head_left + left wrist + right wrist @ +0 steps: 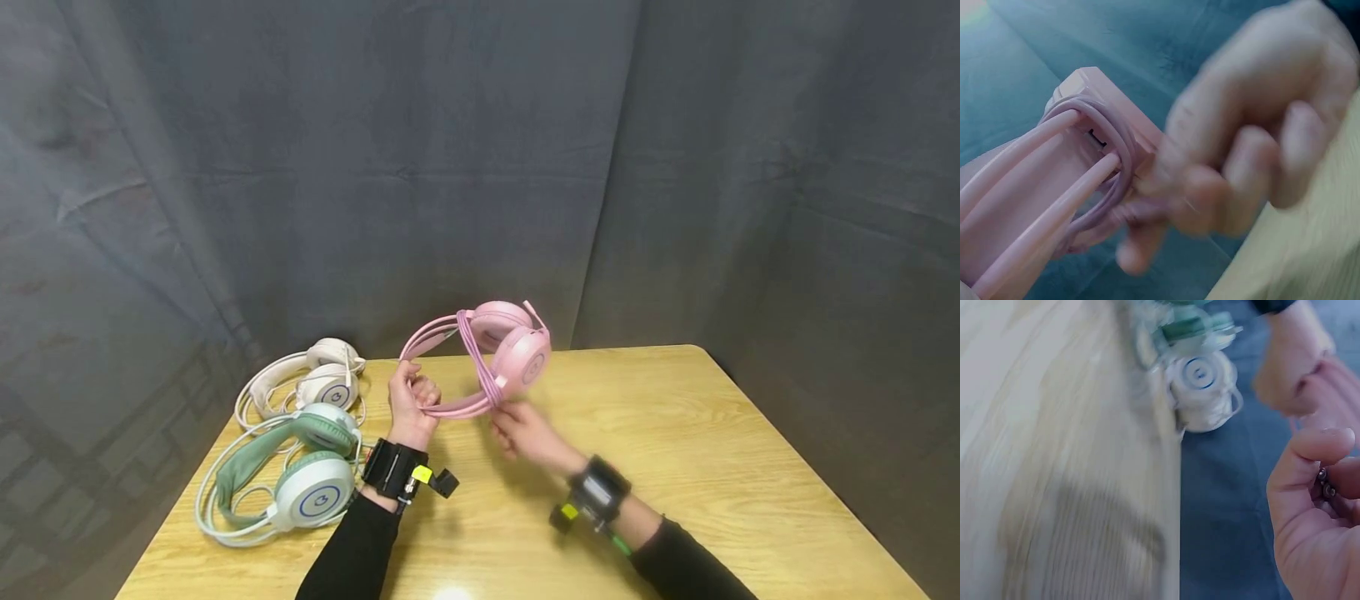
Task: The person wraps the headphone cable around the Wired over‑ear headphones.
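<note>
We hold the pink headset (501, 350) above the table (712, 450) — our left hand (411, 402) is curled round its headband. Our right hand (517, 432) pinches the cable end (1324, 481), so we keep the cord (480, 367) wraps snug, side by side.

No legible text or labels on anything here.

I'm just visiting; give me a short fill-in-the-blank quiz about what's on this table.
The left hand grips the band of the ____ headset.
The cable is wound around that headset's ____.
On the table, the headset nearest the left sleeve has a ____ band.

Missing words: pink; band; green
</note>
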A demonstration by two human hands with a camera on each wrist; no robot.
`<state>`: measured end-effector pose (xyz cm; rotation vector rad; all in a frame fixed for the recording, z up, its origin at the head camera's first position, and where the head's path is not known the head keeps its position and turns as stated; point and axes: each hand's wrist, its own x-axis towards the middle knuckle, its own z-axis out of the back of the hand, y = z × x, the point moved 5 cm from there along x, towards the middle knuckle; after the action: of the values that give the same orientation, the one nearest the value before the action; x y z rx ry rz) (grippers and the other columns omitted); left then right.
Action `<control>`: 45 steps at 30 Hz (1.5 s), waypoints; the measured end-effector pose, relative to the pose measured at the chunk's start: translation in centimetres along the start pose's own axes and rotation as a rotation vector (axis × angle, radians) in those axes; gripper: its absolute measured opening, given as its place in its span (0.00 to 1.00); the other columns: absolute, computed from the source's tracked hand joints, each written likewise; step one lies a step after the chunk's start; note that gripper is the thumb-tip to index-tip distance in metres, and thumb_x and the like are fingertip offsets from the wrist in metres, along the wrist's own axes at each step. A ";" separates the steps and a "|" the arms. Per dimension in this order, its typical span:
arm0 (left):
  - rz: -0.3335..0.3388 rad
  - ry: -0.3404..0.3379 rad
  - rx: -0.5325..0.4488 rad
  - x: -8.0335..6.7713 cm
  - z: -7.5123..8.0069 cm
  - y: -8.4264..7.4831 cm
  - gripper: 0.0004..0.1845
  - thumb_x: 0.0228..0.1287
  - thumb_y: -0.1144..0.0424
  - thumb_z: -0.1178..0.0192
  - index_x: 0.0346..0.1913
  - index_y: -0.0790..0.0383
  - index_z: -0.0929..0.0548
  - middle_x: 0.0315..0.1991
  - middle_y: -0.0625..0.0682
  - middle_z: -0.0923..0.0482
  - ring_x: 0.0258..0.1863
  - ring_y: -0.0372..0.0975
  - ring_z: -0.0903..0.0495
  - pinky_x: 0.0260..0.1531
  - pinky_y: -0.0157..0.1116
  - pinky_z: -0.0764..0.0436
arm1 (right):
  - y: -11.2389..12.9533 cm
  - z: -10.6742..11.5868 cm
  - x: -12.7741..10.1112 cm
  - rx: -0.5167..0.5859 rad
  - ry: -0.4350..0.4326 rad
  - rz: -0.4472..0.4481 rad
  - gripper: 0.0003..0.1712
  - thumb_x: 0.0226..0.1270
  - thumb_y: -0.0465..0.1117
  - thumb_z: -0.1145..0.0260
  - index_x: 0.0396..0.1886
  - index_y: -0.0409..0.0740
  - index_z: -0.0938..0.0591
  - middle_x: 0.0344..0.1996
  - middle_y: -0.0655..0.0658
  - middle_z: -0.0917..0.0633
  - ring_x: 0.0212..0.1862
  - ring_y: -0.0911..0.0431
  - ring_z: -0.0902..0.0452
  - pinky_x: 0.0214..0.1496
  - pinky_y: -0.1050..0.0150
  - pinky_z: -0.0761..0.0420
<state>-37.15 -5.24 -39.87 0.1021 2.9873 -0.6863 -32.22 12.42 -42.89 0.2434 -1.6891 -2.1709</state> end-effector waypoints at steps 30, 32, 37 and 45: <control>-0.256 -0.027 0.369 -0.2 0.6 2.4 0.12 0.55 0.75 0.44 0.22 0.55 0.31 0.09 0.40 0.43 0.06 0.29 0.44 0.05 0.24 0.45 | -1.0 -0.1 -1.0 0.659 -0.115 -0.151 0.15 0.73 0.58 0.45 0.45 0.54 0.23 0.29 0.54 0.22 0.25 0.63 0.29 0.26 0.72 0.26; -0.246 -0.009 0.387 -0.1 0.5 2.6 0.12 0.54 0.75 0.44 0.23 0.56 0.33 0.10 0.40 0.42 0.07 0.30 0.44 0.06 0.24 0.44 | -1.2 0.0 -1.0 0.613 -0.151 -0.162 0.18 0.72 0.59 0.45 0.47 0.52 0.23 0.26 0.55 0.24 0.22 0.63 0.32 0.24 0.73 0.29; -0.214 0.029 0.534 0.2 0.6 3.5 0.12 0.52 0.76 0.47 0.25 0.57 0.36 0.13 0.44 0.38 0.10 0.33 0.37 0.11 0.27 0.33 | -1.7 0.6 -1.1 0.455 -0.264 -0.192 0.31 0.71 0.65 0.49 0.56 0.46 0.27 0.20 0.57 0.34 0.17 0.65 0.42 0.17 0.73 0.39; -0.215 0.115 1.053 0.8 1.1 5.0 0.20 0.52 0.73 0.43 0.51 0.61 0.27 0.25 0.47 0.28 0.23 0.38 0.24 0.26 0.32 0.19 | -3.2 2.8 -1.4 0.471 -0.415 -0.258 0.31 0.68 0.67 0.46 0.59 0.51 0.29 0.17 0.59 0.36 0.14 0.64 0.46 0.13 0.70 0.43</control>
<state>-37.53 -1.20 -43.10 -0.1317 2.3802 -2.2289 -32.53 16.18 -45.34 0.1449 -2.5267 -2.0629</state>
